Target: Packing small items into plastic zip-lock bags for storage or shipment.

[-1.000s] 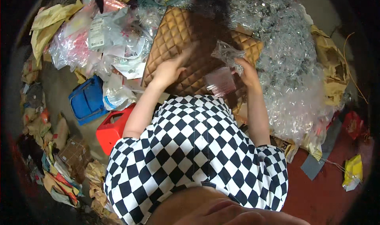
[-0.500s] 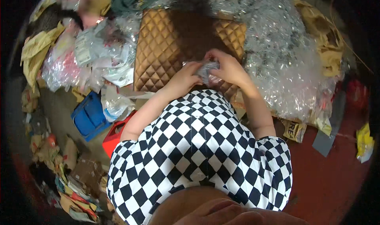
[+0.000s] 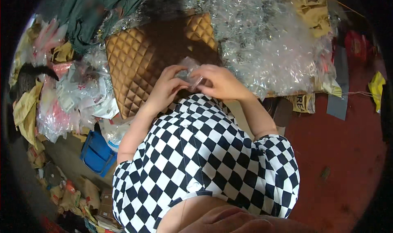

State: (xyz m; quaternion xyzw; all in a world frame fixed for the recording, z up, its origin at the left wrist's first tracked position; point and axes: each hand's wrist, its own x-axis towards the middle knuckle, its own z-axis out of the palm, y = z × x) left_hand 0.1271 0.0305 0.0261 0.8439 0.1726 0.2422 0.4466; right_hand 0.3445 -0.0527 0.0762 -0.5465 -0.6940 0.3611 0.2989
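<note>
Between my two hands, close in front of my chest, is a small clear plastic packet (image 3: 189, 63) that looks crinkled; what is inside it I cannot make out. My left hand (image 3: 167, 85) grips its left side with curled fingers. From the right, my right hand (image 3: 217, 81) pinches it with thumb and fingers. Both hands are over a brown quilted pad (image 3: 129, 65) with a diamond pattern, partly dark under my shadow.
A large heap of shiny clear plastic packets (image 3: 262, 48) lies right of the pad. Left are more plastic bags (image 3: 82, 89), dark green cloth (image 3: 84, 18) and a dark tail-like shape (image 3: 41, 70). A blue plastic stool (image 3: 97, 153) stands lower left, beside scattered paper scraps.
My view has turned, so the pad and heaps appear shifted left and tilted. Both hands stay on the packet, which now sticks up above the fingers.
</note>
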